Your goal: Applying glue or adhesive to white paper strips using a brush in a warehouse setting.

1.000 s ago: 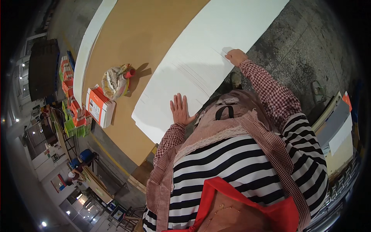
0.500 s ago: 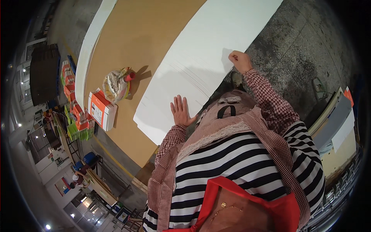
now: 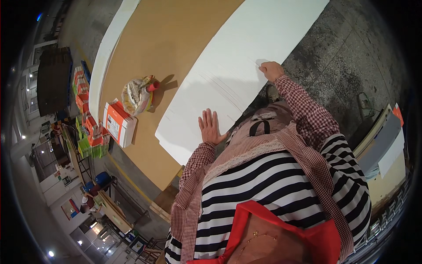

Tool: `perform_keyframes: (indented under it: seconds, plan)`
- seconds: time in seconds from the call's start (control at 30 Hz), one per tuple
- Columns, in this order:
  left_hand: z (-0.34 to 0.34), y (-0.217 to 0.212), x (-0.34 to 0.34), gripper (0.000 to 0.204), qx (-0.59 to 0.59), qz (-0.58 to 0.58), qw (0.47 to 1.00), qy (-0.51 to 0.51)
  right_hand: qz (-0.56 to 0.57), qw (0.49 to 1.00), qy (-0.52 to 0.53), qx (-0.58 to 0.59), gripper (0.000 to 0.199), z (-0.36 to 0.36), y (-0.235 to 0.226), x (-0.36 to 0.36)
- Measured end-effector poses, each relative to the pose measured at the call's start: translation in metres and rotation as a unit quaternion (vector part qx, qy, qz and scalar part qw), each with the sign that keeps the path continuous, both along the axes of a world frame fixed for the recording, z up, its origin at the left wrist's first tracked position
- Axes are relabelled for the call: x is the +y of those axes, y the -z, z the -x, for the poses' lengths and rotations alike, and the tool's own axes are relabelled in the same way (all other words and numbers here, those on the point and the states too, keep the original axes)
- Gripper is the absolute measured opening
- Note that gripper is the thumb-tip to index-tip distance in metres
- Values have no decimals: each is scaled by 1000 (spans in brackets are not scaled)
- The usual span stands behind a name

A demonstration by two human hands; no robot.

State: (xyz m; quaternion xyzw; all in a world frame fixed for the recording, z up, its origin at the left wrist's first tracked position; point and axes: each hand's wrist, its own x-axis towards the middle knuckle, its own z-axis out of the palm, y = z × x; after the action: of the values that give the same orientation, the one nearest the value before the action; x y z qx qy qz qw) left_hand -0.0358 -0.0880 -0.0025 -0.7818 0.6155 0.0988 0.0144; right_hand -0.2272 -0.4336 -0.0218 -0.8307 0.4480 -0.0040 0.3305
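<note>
A long white sheet (image 3: 228, 53), apparently cardboard or board, lies before me with several thin lines running across its surface. My left hand (image 3: 211, 128) rests flat on its near part, fingers spread. At the sheet's right edge my right hand (image 3: 271, 71) is closed, thumb and fingertips together over the surface. Whatever it may pinch is too small or hidden to make out. Beneath the white sheet lies a larger brown board (image 3: 162, 48).
On the brown board stand a crumpled plastic bag (image 3: 135, 94) with a red roll-like piece (image 3: 153, 86) and an orange-and-white box stack (image 3: 118, 123). More orange and green packs (image 3: 90, 132) are at left. Leaning boards (image 3: 380, 141) stand at right. A distant person (image 3: 88, 203) is at lower left.
My right hand has come down slightly, closer to the sheet and its own shadow. The left hand stays flat in place. The whole view has shifted a little.
</note>
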Motion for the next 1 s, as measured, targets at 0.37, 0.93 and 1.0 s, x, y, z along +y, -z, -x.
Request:
perform_keyframes:
  seconds: [0.37, 0.93, 1.0]
  plan:
    - [1, -3, -3, 106, 13, 11, 1000, 4, -47, 989, 92, -101, 20, 15, -7, 13]
    - [1, -4, 0, 106, 24, 31, 999, 7, 17, 998, -39, 53, 33, -14, 0, 10]
    - [1, -4, 0, 106, 8, 24, 1000, 14, 20, 997, -31, 68, 31, -13, 1, 11]
